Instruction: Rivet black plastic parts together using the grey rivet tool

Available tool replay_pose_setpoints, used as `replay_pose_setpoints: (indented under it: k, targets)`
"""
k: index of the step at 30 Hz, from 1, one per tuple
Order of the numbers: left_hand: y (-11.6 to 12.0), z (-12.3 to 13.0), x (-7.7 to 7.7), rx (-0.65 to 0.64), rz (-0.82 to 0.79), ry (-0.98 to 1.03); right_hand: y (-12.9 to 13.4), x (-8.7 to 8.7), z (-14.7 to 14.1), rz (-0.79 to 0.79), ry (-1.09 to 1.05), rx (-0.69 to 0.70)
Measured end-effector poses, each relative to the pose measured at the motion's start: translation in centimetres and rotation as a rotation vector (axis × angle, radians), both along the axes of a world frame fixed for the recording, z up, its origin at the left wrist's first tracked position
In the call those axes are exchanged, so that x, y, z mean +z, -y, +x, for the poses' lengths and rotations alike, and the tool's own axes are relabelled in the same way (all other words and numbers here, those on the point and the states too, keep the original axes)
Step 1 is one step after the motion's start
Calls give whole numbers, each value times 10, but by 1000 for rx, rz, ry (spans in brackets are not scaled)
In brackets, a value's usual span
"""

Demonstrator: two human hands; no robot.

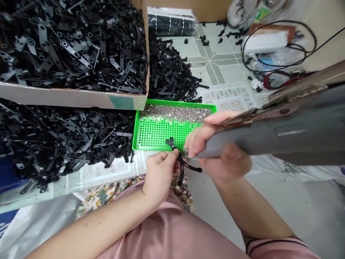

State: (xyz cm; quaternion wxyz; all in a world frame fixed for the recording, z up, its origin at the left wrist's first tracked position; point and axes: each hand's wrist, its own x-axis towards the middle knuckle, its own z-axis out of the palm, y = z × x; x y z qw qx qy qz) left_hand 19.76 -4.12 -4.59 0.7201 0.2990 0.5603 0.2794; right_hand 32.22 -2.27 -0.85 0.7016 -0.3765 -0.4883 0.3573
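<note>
A pale table cover (229,73) with a printed tile pattern lies beneath the work, and brown cardboard stands at the far edge. The black jointed bracket (181,158) is over the near rim of the green perforated tray (161,135), its long axis running roughly near to far; the lobed end points far and slightly left above the tray, while two slim arms spread apart on the near side, one pointing near, the other right and a little near. The left hand (160,172) holds it pinched between thumb and fingers, the forearm reaching in from the near left. The right hand (229,162) comes from the near right, closed around a large gray tool (285,129) that extends to the right edge — its fingers curled at the left end. One small silvery bit (186,151) shows at those fingertips; whether they grip it or it belongs to the tool, I cannot tell. There is one tray, with tiny silvery metal parts (175,112), too many to count, spread along its far half. One open cardboard box (81,96) at the far left is filled with black link pieces (72,46), and more lie heaped left of the tray and beyond it — also uncountable. One plastic-wrapped roll (172,25) lies at the far side; a black cable (280,68) loops at the far right.
</note>
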Motion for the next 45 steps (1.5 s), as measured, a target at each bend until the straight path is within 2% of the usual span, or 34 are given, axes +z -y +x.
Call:
replay_pose_setpoints:
  k: [1, 3, 5, 7, 13, 28, 31, 35, 37, 40, 42, 45]
  targets:
    - [0, -1, 1, -21, -11, -4, -5, 1, 4, 41, -44, -40]
    - [-1, -4, 2, -61, -22, -14, -18, -1, 14, 108, -104, -206]
    - [-1, -7, 4, -88, -19, -10, -31, -7, 26, 114, -85, -385]
    - [0, -10, 5, -111, -21, 10, -42, -16, 35, 82, -60, -451]
    - [-2, -13, 3, -199, -12, -10, -49, -33, 40, 12, -49, -394]
    - [-9, -13, 4, -254, 34, -72, -45, -36, 36, 30, 2, -401]
    - [-10, -12, 4, -234, 24, -65, -44, -31, 36, 60, -45, -433]
    - [-10, -12, 4, -238, 23, -55, -33, -9, 32, 109, -105, -439]
    - [-10, -12, 4, -249, 30, -51, -24, 4, 26, 83, -140, -374]
    - [-11, -12, 5, -264, 34, -45, -13, 14, 14, 16, -207, -187]
    - [-11, -13, 5, -275, 43, -41, -10, 14, 5, 15, -230, -93]
    - [-11, -13, 5, -285, 57, -48, -11, 8, -3, 41, -223, -28]
